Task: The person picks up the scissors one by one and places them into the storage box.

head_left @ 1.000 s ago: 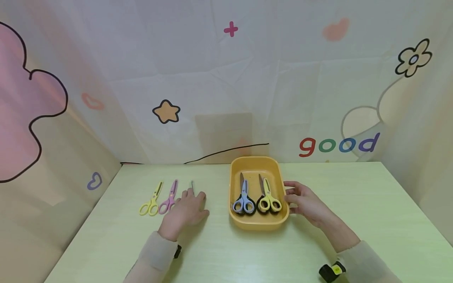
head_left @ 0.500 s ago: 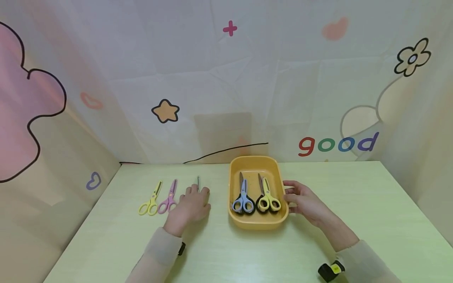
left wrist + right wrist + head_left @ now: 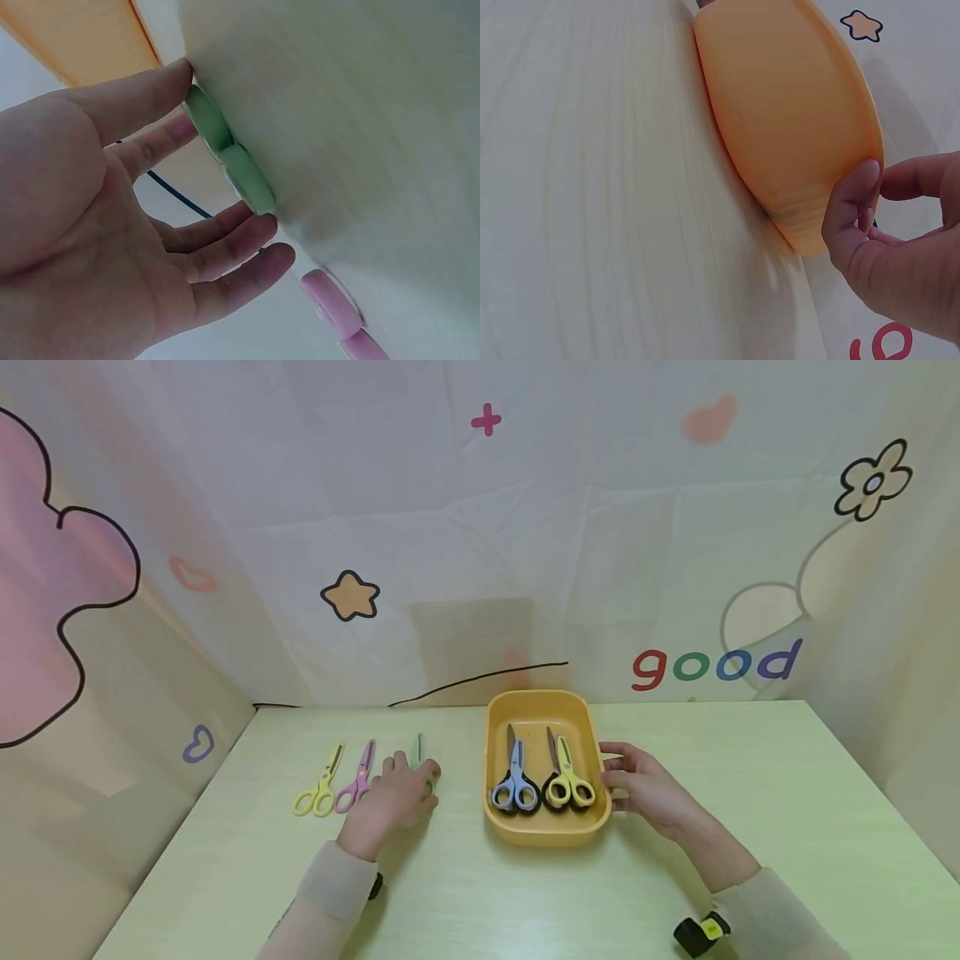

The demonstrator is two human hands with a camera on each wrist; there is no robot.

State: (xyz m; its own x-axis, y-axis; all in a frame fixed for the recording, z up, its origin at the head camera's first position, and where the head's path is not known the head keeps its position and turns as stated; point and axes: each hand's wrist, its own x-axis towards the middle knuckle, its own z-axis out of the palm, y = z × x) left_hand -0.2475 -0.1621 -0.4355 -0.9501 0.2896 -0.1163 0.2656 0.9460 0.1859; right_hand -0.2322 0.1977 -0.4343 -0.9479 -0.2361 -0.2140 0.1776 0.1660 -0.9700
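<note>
Your left hand (image 3: 397, 797) has its fingers spread wide about the pale-green plastic-handled scissors (image 3: 247, 174) on the light wood-grain table (image 3: 480, 897), thumb and fingertips beside the loops. Your right hand (image 3: 647, 787) pinches the right rim of the deep yellow plastic tray (image 3: 549, 837), where blue-handled scissors (image 3: 517, 766) and yellow-handled scissors (image 3: 567, 767) overlap black-handled ones. Left of your left hand lie pink-handled scissors (image 3: 364, 767), then a second yellow-handled pair (image 3: 326, 777).
</note>
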